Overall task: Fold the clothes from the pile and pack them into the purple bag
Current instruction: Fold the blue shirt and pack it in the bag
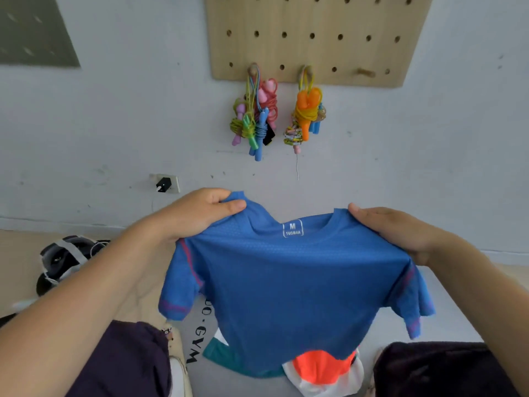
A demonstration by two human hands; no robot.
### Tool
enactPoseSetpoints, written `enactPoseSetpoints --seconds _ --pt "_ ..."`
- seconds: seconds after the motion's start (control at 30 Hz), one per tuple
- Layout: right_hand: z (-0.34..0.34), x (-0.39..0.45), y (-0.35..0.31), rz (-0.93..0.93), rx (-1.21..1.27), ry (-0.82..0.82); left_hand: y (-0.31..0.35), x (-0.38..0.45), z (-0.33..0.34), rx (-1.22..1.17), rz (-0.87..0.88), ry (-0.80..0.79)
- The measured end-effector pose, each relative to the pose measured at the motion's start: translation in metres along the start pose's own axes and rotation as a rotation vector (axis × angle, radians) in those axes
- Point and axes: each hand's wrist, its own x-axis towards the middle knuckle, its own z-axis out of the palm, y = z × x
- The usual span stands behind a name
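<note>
A grey mat covers the floor. Above it hangs a blue shirt, held up by its shoulders — the left hand and right hand each pinch the fabric. Beneath lie an orange garment and a teal one.

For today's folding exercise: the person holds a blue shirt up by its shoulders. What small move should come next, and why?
Probably lower the blue shirt flat onto the grey mat: left hand and right hand hold it spread, unfolded, in the air.
</note>
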Motion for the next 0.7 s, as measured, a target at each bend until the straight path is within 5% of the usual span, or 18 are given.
enactPoseSetpoints --seconds 0.17,0.3,0.5,0.7 --pt "-0.02 0.023 -0.021 0.036 0.049 0.197 0.016 0.026 -0.024 0.041 0.054 0.038" --pt "-0.02 0.083 0.009 0.089 -0.047 0.266 -0.035 0.08 -0.003 0.253 -0.01 0.1" --pt "0.037 0.218 0.188 0.22 -0.449 0.212 -0.237 0.134 0.133 0.367 -0.309 -0.095" --pt "0.093 0.279 0.348 0.324 -0.59 0.047 -0.39 0.129 0.243 0.299 -0.489 -0.236"
